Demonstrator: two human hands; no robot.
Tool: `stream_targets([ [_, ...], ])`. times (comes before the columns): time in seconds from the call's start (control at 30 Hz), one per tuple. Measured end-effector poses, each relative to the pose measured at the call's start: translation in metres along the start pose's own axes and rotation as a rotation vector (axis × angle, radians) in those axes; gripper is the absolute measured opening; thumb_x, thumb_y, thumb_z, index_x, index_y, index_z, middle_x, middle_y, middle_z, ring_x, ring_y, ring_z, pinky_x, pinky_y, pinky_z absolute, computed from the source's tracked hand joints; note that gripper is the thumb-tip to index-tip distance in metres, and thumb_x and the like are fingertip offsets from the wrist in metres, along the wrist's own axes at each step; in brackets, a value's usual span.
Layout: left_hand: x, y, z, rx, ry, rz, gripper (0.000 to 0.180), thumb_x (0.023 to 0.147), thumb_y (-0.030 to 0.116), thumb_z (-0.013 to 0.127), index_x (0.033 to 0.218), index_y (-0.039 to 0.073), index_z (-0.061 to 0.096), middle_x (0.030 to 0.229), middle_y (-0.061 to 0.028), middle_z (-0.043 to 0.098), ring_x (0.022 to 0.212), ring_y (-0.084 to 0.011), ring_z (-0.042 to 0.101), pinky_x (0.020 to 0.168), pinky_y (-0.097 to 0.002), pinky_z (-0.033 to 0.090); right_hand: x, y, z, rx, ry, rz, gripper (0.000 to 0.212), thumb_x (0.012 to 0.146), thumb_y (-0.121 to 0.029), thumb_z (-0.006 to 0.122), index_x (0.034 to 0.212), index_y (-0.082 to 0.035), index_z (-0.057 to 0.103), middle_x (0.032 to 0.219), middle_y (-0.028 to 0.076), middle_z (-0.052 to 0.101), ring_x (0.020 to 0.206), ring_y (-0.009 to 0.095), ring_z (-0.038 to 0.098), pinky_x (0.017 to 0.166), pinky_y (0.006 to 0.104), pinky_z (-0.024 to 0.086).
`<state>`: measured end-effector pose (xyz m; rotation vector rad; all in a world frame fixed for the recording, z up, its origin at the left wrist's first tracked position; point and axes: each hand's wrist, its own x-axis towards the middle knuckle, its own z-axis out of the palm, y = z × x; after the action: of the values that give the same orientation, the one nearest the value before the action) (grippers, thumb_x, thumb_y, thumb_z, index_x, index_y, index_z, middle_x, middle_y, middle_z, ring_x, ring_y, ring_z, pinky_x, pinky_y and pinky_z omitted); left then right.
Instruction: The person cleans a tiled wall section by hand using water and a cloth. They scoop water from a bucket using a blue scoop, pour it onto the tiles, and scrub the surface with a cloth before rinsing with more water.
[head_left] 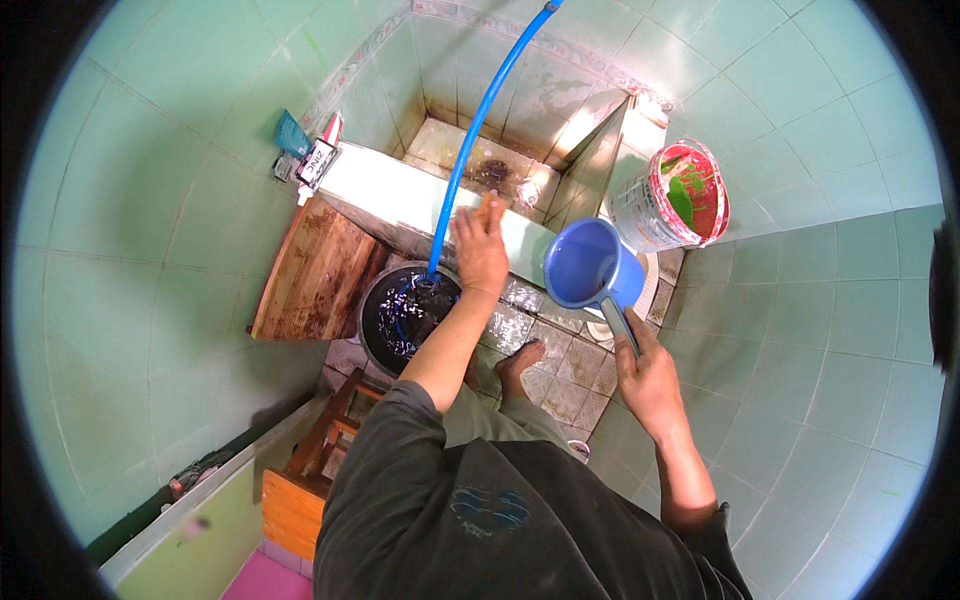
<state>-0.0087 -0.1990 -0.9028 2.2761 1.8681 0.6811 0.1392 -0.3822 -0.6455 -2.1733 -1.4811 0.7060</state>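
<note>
My right hand [650, 385] is wrapped round the grey handle of a blue plastic dipper [622, 272]. The dipper is held at the right end of the white tiled ledge, its round mouth facing up. Over the middle of the ledge [385, 195], my left hand [482, 255] presses down on a small orange pad [490, 208], mostly hidden under the fingers. A blue hose [462, 160] passes just left of that hand. Its lower end hangs into a round black basin [372, 345] of dark water with floating bits, on the floor.
A white paint bucket [645, 210] with a red and green inside stands at the right. Behind the ledge is a tiled basin with a stained floor [515, 180]. Left are a wooden board [310, 275], toiletry tubes [292, 135] and a wooden stool [330, 435]. The floor tiles [565, 375] look wet.
</note>
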Motion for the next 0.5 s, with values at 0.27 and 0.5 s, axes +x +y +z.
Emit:
stream_targets([
  [0.27, 0.006, -0.015, 0.005, 0.02, 0.057, 0.008, 0.052, 0.094, 0.014, 0.051, 0.146, 0.012, 0.045, 0.135, -0.0253, 0.05, 0.14, -0.0437, 0.034, 0.116, -0.055, 0.027, 0.022, -0.026, 0.021, -0.079, -0.081, -0.041, 0.047, 0.095, -0.017, 0.054, 0.133, 0.009, 0.051, 0.084, 0.036, 0.064, 0.084, 0.05, 0.066, 0.077, 0.0523, 0.053],
  [0.5, -0.008, 0.004, -0.014, 0.116, -0.003, 0.093, 0.063, 0.09, 0.006, 0.049, 0.152, 0.008, 0.035, 0.126, -0.0264, 0.051, 0.131, -0.0465, 0.04, 0.11, -0.0539, 0.034, 0.028, -0.022, 0.027, -0.098, -0.049, -0.119, 0.047, 0.095, -0.018, 0.054, 0.133, 0.008, 0.05, 0.089, 0.036, 0.065, 0.086, 0.05, 0.065, 0.08, 0.0531, 0.052],
])
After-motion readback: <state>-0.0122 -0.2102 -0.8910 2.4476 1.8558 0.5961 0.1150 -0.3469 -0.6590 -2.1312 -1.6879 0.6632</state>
